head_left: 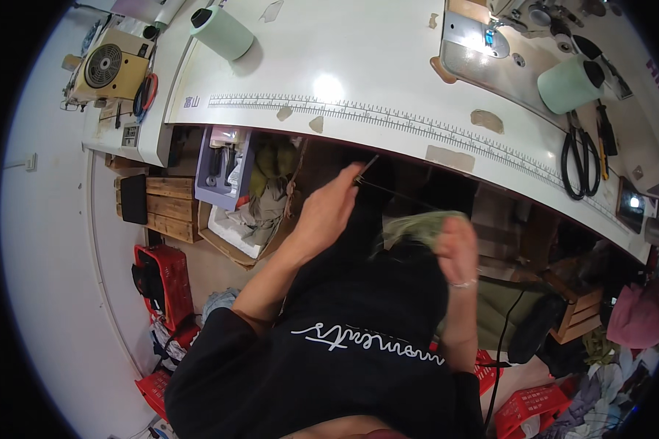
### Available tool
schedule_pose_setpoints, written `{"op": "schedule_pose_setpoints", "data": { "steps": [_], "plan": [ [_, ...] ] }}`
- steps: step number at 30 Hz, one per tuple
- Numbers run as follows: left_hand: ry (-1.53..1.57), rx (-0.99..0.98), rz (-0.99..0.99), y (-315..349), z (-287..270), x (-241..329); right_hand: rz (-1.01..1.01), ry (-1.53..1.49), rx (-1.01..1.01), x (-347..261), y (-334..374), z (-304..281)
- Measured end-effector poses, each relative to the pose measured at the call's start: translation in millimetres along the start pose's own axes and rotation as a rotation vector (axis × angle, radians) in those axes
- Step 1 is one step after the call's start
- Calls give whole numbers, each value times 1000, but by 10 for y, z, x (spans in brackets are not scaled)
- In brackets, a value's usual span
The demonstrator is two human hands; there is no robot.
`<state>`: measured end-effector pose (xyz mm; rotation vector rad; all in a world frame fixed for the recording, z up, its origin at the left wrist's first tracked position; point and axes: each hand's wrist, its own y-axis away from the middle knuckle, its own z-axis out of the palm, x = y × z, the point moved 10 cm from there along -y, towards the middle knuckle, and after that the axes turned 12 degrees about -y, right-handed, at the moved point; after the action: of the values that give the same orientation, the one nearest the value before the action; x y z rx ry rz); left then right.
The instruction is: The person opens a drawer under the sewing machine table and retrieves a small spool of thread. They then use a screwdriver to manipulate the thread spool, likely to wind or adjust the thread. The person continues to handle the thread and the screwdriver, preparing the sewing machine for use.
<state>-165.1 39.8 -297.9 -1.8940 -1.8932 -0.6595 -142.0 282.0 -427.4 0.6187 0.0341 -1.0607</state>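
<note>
1. Black knit fabric of the person's own top, bearing pale looping script, is filling the bottom of the view, nearest the lens.
2. Rising from it, the left hand is pinching a thin dark tool, thumb and fingers closed on its lower end; what kind of tool it is cannot be told.
3. That tool is lying slantwise, its long axis running from lower left to upper right, its tip pointing at the front edge of the white sewing table.
4. The right hand is curling loosely around a bunched piece of pale green fabric, fingers bent against the soft, crumpled cloth; it is sitting just below the table's front edge, to the right of the tool.
5. Under the table's left part, a lilac plastic tray is holding small dark tools, and a cardboard box beside it is holding olive and grey cloth scraps.
6. On the table top, two mint-green thread cones are lying, one far left and one far right beside black-handled scissors; a printed ruler scale is running along the front edge.
7. Below the table's left end, red plastic crates are standing by wooden slats.
</note>
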Motion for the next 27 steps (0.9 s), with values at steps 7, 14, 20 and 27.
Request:
{"op": "schedule_pose_setpoints", "data": {
  "steps": [7, 14, 20, 27],
  "plan": [
    [9, 22, -83, -47, -73, -177, -954, -366, 232, -2126, 991, -2325],
    [25, -94, 48, 0, 230, 347, -200, 219, -175, -282, -209, 414],
    [-27, -23, 42, -28, 74, 213, 54, 565, -186, 392, -201, 633],
    [-20, 13, -135, -31, -48, -303, -626, -599, 26, -1610, 577, -2003]
  ]
}}
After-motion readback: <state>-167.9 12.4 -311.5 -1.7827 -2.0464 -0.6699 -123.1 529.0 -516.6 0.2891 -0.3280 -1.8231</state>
